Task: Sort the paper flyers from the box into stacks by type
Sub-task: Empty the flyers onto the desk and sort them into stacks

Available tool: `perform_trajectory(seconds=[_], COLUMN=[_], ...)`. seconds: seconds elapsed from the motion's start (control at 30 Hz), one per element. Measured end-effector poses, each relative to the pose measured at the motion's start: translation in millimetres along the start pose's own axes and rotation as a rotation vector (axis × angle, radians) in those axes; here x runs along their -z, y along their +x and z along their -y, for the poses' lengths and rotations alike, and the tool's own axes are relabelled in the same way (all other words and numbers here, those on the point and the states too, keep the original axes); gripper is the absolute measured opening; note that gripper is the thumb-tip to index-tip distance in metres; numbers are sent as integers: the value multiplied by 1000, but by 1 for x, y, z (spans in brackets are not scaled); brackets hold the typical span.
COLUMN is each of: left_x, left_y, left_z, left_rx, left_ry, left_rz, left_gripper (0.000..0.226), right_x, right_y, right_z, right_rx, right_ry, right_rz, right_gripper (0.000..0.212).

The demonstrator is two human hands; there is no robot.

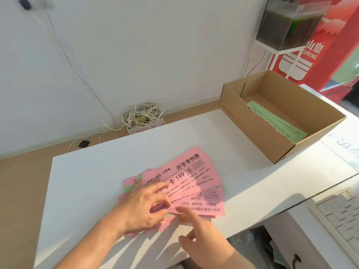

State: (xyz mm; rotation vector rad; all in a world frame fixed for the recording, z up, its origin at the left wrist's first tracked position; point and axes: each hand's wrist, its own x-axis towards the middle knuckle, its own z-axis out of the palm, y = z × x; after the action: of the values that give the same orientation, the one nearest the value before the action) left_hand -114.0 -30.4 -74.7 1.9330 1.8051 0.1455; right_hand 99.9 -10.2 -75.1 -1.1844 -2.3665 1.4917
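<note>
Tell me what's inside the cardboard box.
At least one green flyer lies flat on the floor of the cardboard box. The exact count is unclear, and the near wall hides the strip of floor just behind it.

White table [97, 181], sunlit on the near side; pink flyers [194, 171], printed in black, fanned loosely at the table's middle; green flyers [129, 188], only edges seen beneath the left of the pink pile. Left hand [143, 206] laid on the near-left part of the pile, fingers bent; whether a sheet is pinched cannot be told. Right hand [202, 235] just right of it, index finger stretched out to the pile's near edge, other fingers curled. Cardboard box [258, 131], open-topped, set at the far right of the table; one green flyer [275, 119] lying flat inside. Keyboard [342, 216] at near right; coiled cable [142, 115] on the floor beyond the table.
</note>
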Motion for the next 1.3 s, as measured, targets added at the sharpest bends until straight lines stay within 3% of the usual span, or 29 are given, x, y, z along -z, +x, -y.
perform_trajectory(seconds=[0.1,0.2,0.37,0.47,0.57,0.8,0.9,0.93,1.0,1.13,1.2,1.3], left_x=[-11,-22,-25,-29,-29,-27,-23,-22,-19,-19,-18,-19], left_y=[-27,-50,-72,-70,-64,-57,-53,-52,-49,-49,-51,-54], left_z=[1,1,-18,-25,-29,-24,-22,-21,-17,-7,-5,-5], left_rx=[19,54,121,168,200,151,103,104,151,299,331,356], left_ry=[-23,-42,68,-23,54,222,246,217,140,-34,-115,-183], left_rz=[-50,-163,-313,-347,-328,-277,-288,-314,-385,-547,-574,-584], left_gripper=[26,8,19,30,51,43,14,15,16,17,23,37], right_x=[31,44,20,13,19,33,33,34,37,47,47,40], right_y=[1,9,21,24,30,36,40,41,38,24,17,13], right_z=[1,-5,-5,-7,-12,-17,-21,-20,-18,-15,-20,-29], right_rx=[42,145,288,313,348,529,532,497,360,77,84,177], right_ry=[-190,-359,-583,-703,-734,-775,-688,-628,-450,-139,-292,-586], right_rz=[-190,-369,-251,-273,-255,-279,-314,-334,-377,-328,-223,-106], right_gripper=[33,29,42,42,36,26,26,25,39,100,110,96])
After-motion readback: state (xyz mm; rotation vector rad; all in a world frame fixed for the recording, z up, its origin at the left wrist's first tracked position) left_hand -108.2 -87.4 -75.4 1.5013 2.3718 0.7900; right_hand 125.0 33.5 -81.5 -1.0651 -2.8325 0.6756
